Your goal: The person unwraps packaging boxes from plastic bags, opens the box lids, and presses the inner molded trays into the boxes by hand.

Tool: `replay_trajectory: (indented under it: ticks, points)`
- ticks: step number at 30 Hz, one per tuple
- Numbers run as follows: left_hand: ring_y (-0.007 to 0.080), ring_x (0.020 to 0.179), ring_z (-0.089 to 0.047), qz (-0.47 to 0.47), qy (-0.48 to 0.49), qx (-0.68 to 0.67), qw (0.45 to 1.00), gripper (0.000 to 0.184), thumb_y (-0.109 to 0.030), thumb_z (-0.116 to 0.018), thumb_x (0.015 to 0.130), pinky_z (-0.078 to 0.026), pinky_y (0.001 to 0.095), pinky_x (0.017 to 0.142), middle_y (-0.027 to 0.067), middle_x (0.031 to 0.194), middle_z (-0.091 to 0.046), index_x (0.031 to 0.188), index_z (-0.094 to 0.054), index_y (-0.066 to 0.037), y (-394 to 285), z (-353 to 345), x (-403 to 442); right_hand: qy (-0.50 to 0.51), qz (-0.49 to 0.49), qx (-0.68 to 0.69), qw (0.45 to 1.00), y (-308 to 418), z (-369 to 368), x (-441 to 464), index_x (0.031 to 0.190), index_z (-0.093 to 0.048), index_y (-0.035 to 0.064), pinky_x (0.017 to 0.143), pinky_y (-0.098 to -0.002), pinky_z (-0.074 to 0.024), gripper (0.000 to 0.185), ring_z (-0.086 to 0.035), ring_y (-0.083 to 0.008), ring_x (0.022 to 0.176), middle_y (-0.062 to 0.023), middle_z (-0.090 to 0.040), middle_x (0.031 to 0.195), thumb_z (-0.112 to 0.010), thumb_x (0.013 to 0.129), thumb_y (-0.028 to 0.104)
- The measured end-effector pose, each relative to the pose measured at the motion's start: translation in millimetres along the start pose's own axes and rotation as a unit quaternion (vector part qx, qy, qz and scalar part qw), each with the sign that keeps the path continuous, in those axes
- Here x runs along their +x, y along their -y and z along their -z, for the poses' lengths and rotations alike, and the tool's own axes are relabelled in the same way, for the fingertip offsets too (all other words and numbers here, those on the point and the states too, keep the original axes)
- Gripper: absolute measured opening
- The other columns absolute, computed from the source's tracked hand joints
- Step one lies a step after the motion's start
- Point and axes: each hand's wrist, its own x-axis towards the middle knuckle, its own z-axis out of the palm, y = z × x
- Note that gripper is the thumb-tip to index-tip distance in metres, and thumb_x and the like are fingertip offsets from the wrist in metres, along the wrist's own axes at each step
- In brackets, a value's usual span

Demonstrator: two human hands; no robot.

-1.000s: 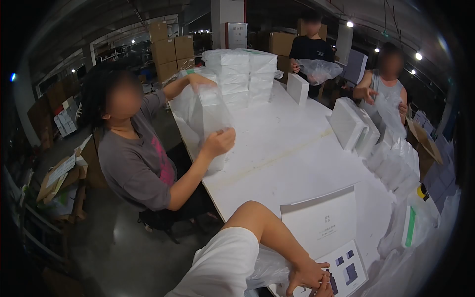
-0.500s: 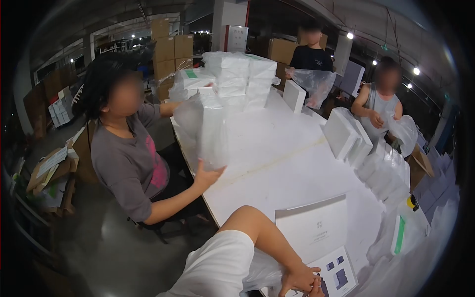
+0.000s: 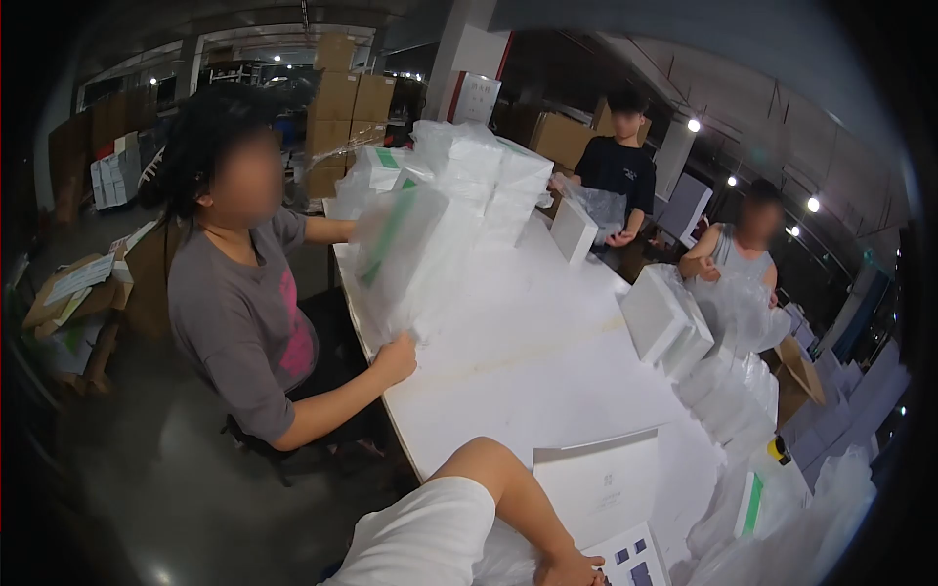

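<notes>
My left hand (image 3: 572, 569) is at the bottom edge, at the near side of an open white box (image 3: 596, 483). Its fingers lie over the box's printed panel (image 3: 630, 562), which has dark blue pictures on it. The frame cuts off most of this hand, so its grip is hidden. The raised lid carries small grey print. Below my forearm lies a clear plastic bag (image 3: 508, 555). My right hand is out of view.
Across the table (image 3: 508, 391), a person on the left handles a bagged white box with a green stripe (image 3: 396, 259). Bagged boxes (image 3: 479, 176) are stacked behind. Two other people handle plastic bags at the far right. More bagged boxes (image 3: 728, 391) line the right edge.
The view has shifted, and my hands and the open box sit lower; my right hand has left the frame. The left person's bagged box has turned, showing its green stripe.
</notes>
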Motion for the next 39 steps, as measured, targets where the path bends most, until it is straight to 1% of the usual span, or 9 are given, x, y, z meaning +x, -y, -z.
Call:
replay_trajectory:
  ticks: [1, 4, 7, 10, 13, 16, 19, 27, 39]
  points:
    - [0.043, 0.117, -0.05, 0.005, -0.007, 0.006, 1.0, 0.079, -0.068, -0.074, 0.062, -0.04, 0.0564, 0.095, 0.0153, 0.121, -0.058, 0.116, -0.062, -0.013, 2.2, -1.5, -1.2, 0.002, 0.0, -0.001, 1.0, 1.2, -0.7, 1.1, 0.154, -0.011, 0.0049, 0.104, -0.0539, -0.0324, 0.117, -0.043, -0.046, 0.125, -0.0303, -0.043, 0.138, -0.074, 0.069, 0.056]
    - [0.044, 0.115, -0.052, 0.06, 0.016, 0.076, 0.995, 0.072, -0.064, -0.071, 0.069, -0.041, 0.0541, 0.096, 0.0192, 0.125, -0.057, 0.112, -0.062, -0.007, -28.3, 23.0, -6.1, 0.007, -0.003, -0.007, 1.0, 1.3, -5.2, 4.8, 0.154, -0.011, 0.0048, 0.104, -0.0536, -0.0328, 0.117, -0.043, -0.0459, 0.125, -0.0302, -0.043, 0.138, -0.075, 0.069, 0.055]
    - [0.0447, 0.118, -0.052, -0.028, 0.002, 0.02, 0.999, 0.068, -0.059, -0.065, 0.078, -0.041, 0.0542, 0.1, 0.0235, 0.128, -0.055, 0.112, -0.061, 0.0, -23.5, 17.4, 3.9, 0.009, -0.009, -0.01, 1.0, 1.2, -8.0, 5.6, 0.154, -0.012, 0.0047, 0.103, -0.0533, -0.0333, 0.117, -0.044, -0.0457, 0.125, -0.0301, -0.043, 0.138, -0.075, 0.069, 0.054]
    - [0.0445, 0.124, -0.048, -0.169, -0.119, -0.121, 0.971, 0.065, -0.053, -0.06, 0.084, -0.038, 0.0546, 0.105, 0.0261, 0.13, -0.054, 0.116, -0.059, 0.005, -59.7, 40.4, 15.7, 0.012, -0.013, -0.016, 1.0, 3.5, -8.7, 6.5, 0.154, -0.012, 0.0046, 0.103, -0.053, -0.0338, 0.116, -0.044, -0.0456, 0.124, -0.03, -0.043, 0.138, -0.075, 0.069, 0.053]
    - [0.0443, 0.127, -0.046, -0.188, -0.105, -0.105, 0.971, 0.065, -0.049, -0.058, 0.087, -0.037, 0.0537, 0.107, 0.0269, 0.13, -0.054, 0.122, -0.057, 0.006, -66.7, 38.2, 16.7, 0.015, -0.016, -0.022, 1.0, 5.0, -9.5, 7.1, 0.154, -0.012, 0.0046, 0.103, -0.0527, -0.0343, 0.116, -0.044, -0.0454, 0.124, -0.0299, -0.044, 0.138, -0.076, 0.069, 0.052]
    - [0.0434, 0.127, -0.046, -0.209, -0.128, -0.128, 0.961, 0.066, -0.049, -0.06, 0.087, -0.037, 0.0533, 0.107, 0.0276, 0.131, -0.052, 0.125, -0.055, 0.005, -80.3, 35.8, 17.4, 0.015, -0.017, -0.027, 0.999, 7.6, -9.3, 7.4, 0.154, -0.013, 0.0045, 0.103, -0.0524, -0.0348, 0.116, -0.045, -0.0453, 0.124, -0.0298, -0.044, 0.138, -0.076, 0.068, 0.051]
    - [0.0422, 0.126, -0.047, -0.221, -0.102, -0.107, 0.964, 0.069, -0.05, -0.062, 0.087, -0.038, 0.0521, 0.106, 0.0265, 0.131, -0.052, 0.13, -0.052, 0.002, -87.2, 34.7, 18.5, 0.014, -0.021, -0.029, 0.999, 9.7, -12.0, 8.0, 0.154, -0.013, 0.0044, 0.103, -0.0521, -0.0353, 0.115, -0.045, -0.0452, 0.124, -0.0296, -0.044, 0.138, -0.076, 0.068, 0.05]
    - [0.0423, 0.122, -0.049, -0.159, -0.064, -0.098, 0.98, 0.071, -0.055, -0.065, 0.082, -0.039, 0.0522, 0.103, 0.0244, 0.13, -0.053, 0.125, -0.055, 0.0, -82.3, 26.8, 20.5, 0.015, -0.016, -0.029, 0.999, 6.7, -11.9, 4.4, 0.153, -0.014, 0.0042, 0.103, -0.0513, -0.0366, 0.115, -0.046, -0.0448, 0.123, -0.0293, -0.044, 0.138, -0.077, 0.068, 0.047]
    - [0.0428, 0.115, -0.052, -0.018, -0.044, -0.036, 0.998, 0.074, -0.063, -0.07, 0.073, -0.04, 0.0528, 0.099, 0.0217, 0.127, -0.055, 0.117, -0.059, -0.003, -25.6, -4.3, 19.4, 0.039, -0.009, 0.003, 0.999, -18.3, -9.8, -5.6, 0.153, -0.015, 0.0039, 0.102, -0.0502, -0.0385, 0.114, -0.047, -0.0443, 0.123, -0.0289, -0.045, 0.138, -0.078, 0.067, 0.044]
